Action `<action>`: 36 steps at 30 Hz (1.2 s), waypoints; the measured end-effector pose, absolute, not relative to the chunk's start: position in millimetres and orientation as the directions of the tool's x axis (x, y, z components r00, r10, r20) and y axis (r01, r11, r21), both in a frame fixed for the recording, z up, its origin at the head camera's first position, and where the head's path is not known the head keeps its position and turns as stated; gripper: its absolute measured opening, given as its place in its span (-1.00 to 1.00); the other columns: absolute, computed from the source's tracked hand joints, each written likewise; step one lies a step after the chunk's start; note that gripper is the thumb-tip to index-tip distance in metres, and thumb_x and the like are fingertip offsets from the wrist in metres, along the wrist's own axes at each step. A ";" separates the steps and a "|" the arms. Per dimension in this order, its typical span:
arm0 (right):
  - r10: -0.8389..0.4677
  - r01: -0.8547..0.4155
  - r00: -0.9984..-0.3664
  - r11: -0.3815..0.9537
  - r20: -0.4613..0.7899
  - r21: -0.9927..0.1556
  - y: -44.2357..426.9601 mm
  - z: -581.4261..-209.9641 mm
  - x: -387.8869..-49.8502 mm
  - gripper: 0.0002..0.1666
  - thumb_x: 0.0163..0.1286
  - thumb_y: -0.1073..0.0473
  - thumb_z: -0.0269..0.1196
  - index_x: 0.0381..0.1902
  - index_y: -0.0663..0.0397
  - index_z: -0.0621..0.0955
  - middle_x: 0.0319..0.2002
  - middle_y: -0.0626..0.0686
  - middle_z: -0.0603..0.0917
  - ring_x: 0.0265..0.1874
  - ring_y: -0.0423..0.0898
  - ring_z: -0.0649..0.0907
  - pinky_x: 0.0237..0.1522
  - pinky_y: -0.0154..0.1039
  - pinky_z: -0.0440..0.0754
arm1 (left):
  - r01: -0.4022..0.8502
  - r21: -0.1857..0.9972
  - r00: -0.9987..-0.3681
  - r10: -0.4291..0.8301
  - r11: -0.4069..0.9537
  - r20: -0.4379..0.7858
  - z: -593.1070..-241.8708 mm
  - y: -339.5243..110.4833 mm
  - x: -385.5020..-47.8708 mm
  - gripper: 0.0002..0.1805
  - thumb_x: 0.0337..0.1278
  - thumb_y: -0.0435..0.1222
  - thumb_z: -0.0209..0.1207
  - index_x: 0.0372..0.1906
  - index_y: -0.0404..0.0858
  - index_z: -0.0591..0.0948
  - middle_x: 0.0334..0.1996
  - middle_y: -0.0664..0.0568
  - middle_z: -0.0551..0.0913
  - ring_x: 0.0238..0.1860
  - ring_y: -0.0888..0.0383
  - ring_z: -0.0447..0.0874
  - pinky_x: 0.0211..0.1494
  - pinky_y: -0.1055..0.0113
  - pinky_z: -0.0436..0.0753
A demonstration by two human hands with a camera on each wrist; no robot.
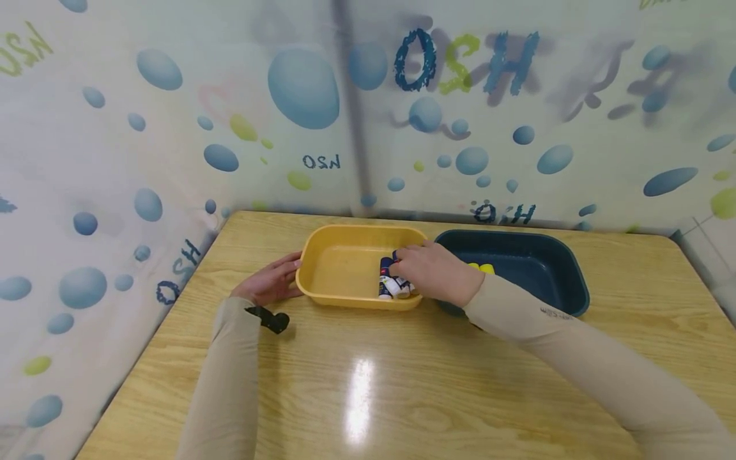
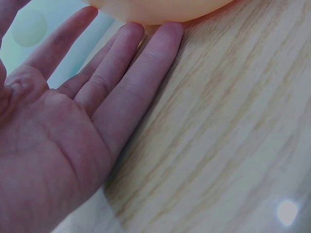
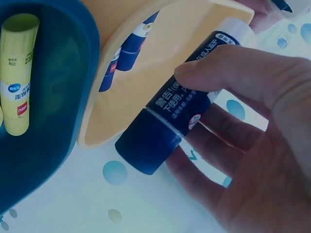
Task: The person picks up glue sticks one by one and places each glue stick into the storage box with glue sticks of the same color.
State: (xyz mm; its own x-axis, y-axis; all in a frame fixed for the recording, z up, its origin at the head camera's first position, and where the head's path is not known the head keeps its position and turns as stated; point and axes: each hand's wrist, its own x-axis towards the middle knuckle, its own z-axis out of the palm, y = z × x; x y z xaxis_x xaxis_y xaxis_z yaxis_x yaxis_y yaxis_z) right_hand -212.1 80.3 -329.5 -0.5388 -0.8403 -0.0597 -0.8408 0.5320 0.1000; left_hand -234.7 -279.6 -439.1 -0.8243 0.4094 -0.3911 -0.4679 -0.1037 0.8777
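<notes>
A yellow plastic basin stands on the table, with several dark blue and white glue sticks gathered at its right end. My left hand rests at the basin's left side, its extended fingertips touching the outer wall in the left wrist view. Over the basin's right end, my right hand pinches a dark blue glue stick between thumb and fingers. The right wrist view shows this stick tilted, with a white end and printed text, and other blue glue sticks lying in the basin behind it.
To the right stands a dark blue basin with yellow glue sticks at its left end, partly hidden by my right arm. Behind the wooden table hangs a curtain printed with bubbles and letters.
</notes>
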 end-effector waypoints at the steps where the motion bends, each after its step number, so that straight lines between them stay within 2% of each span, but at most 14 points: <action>1: -0.843 -0.844 -0.534 0.527 -0.061 0.103 79.4 -330.5 -214.1 -0.76 0.26 0.29 0.36 -0.11 -0.01 0.70 -0.24 0.04 0.65 -0.34 -0.04 0.54 -0.24 -0.16 0.61 | -0.469 0.877 -0.824 0.408 -0.104 -0.392 -439.0 -279.5 -234.6 -0.32 0.53 -0.20 -0.10 0.55 -0.21 -0.10 0.48 -0.11 0.05 0.14 0.23 0.45 0.18 0.00 0.50; 4: -0.851 -0.853 -0.521 0.514 -0.072 0.093 77.2 -333.1 -220.0 -0.76 0.23 0.28 0.39 -0.13 -0.01 0.71 -0.27 0.04 0.64 -0.37 -0.05 0.51 -0.29 -0.17 0.58 | -0.477 0.873 -0.823 0.400 -0.105 -0.402 -438.6 -279.1 -234.5 -0.32 0.52 -0.19 -0.09 0.55 -0.18 -0.09 0.47 -0.09 0.06 0.14 0.23 0.46 0.18 -0.01 0.50; 8: -0.842 -0.848 -0.529 0.528 -0.106 0.039 73.0 -335.4 -227.8 -0.76 0.23 0.25 0.40 -0.12 0.00 0.71 -0.25 0.05 0.63 -0.35 -0.05 0.53 -0.21 -0.13 0.59 | -0.480 0.872 -0.821 0.399 -0.096 -0.408 -438.8 -279.2 -235.1 -0.33 0.53 -0.18 -0.10 0.55 -0.17 -0.09 0.49 -0.10 0.03 0.15 0.24 0.45 0.20 -0.01 0.48; 14: -0.815 -0.820 -0.555 0.570 -0.168 -0.054 65.1 -340.3 -239.7 -0.60 0.14 0.40 0.42 -0.05 0.02 0.70 -0.20 0.03 0.65 -0.31 -0.07 0.54 -0.11 -0.14 0.60 | -0.477 0.874 -0.823 0.398 -0.098 -0.404 -437.6 -279.0 -234.7 -0.35 0.54 -0.19 -0.13 0.55 -0.18 -0.08 0.48 -0.11 0.04 0.16 0.23 0.44 0.20 -0.01 0.48; 17: -0.798 -0.806 -0.565 0.588 -0.212 -0.064 61.2 -343.5 -245.9 -0.58 0.17 0.45 0.37 -0.02 0.02 0.69 -0.21 0.03 0.63 -0.31 -0.07 0.51 -0.10 -0.16 0.59 | -0.473 0.875 -0.824 0.402 -0.100 -0.399 -436.8 -278.9 -234.0 -0.34 0.54 -0.20 -0.14 0.55 -0.19 -0.10 0.48 -0.12 0.03 0.16 0.23 0.44 0.20 0.00 0.48; 24: -0.760 -0.786 -0.580 0.617 -0.293 -0.045 50.4 -351.8 -264.8 -0.61 0.32 0.43 0.24 0.05 -0.01 0.67 -0.08 0.01 0.66 -0.16 -0.08 0.57 0.09 -0.15 0.53 | -0.464 0.882 -0.821 0.416 -0.086 -0.391 -437.3 -278.9 -232.9 -0.33 0.55 -0.19 -0.15 0.55 -0.21 -0.14 0.50 -0.17 -0.06 0.17 0.23 0.41 0.23 -0.01 0.45; 28: -0.749 -0.781 -0.584 0.624 -0.313 -0.037 42.7 -354.7 -274.4 -0.64 0.29 0.40 0.29 0.01 -0.01 0.68 -0.12 -0.03 0.67 -0.23 -0.09 0.54 0.06 -0.16 0.54 | -0.461 0.883 -0.820 0.420 -0.085 -0.388 -438.1 -278.9 -232.9 -0.33 0.54 -0.19 -0.14 0.55 -0.21 -0.13 0.51 -0.17 -0.07 0.19 0.22 0.39 0.23 -0.02 0.45; 36: -0.761 -0.809 -0.556 0.587 -0.335 0.008 28.5 -358.7 -283.0 -0.72 0.33 0.38 0.25 -0.05 0.00 0.69 -0.19 -0.02 0.65 -0.28 -0.09 0.51 -0.05 -0.18 0.56 | -0.462 0.883 -0.822 0.412 -0.079 -0.393 -438.3 -279.3 -234.0 -0.32 0.53 -0.17 -0.11 0.55 -0.18 -0.09 0.50 -0.13 -0.01 0.19 0.21 0.40 0.21 -0.01 0.46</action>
State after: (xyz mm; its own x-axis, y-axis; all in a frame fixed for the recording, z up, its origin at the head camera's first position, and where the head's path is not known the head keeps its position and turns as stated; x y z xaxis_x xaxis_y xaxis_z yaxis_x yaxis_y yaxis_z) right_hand -283.0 28.5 -358.7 -0.5556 -0.7611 -0.3346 -0.8093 0.5873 0.0079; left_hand -234.0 -279.3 -438.3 -0.8219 0.4123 -0.3930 -0.4619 -0.0788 0.8834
